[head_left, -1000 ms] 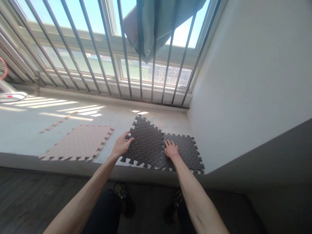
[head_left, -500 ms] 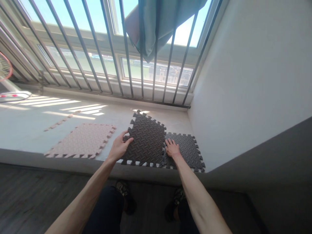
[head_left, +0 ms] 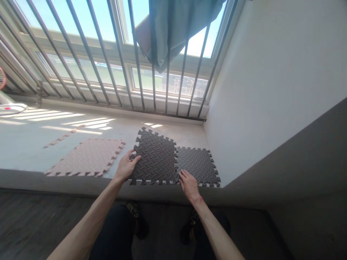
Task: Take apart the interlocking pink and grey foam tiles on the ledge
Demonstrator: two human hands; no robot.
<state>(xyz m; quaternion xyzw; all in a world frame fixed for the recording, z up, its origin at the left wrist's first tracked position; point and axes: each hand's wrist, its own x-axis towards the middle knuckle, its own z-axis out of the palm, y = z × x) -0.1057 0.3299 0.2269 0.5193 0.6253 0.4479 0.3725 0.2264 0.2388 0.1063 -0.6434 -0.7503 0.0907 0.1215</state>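
A dark grey foam mat tile (head_left: pixel 156 157) with toothed edges is tilted, its left side raised off the ledge. My left hand (head_left: pixel 126 165) grips that raised left edge between thumb and fingers. Along its right edge, the tile meets a second dark foam mat tile (head_left: pixel 195 163), which lies flat by the wall. My right hand (head_left: pixel 190 185) rests at the front end of the seam, fingers stretched out and touching the tiles there. Whether the teeth under the fingertips interlock is hidden.
A pink foam mat tile (head_left: pixel 88 156) and a narrow pink edge strip (head_left: pixel 63 136) lie farther left on the white ledge (head_left: pixel 29 144). Metal bars (head_left: pixel 137 65) stand before the window behind. A white wall (head_left: pixel 265 79) closes off the right side. Part of a racket (head_left: pixel 2 78) shows at far left.
My right hand has slid toward me along the seam, from its middle to its front end. The left hand still holds the raised tile. The whole view has shifted slightly.
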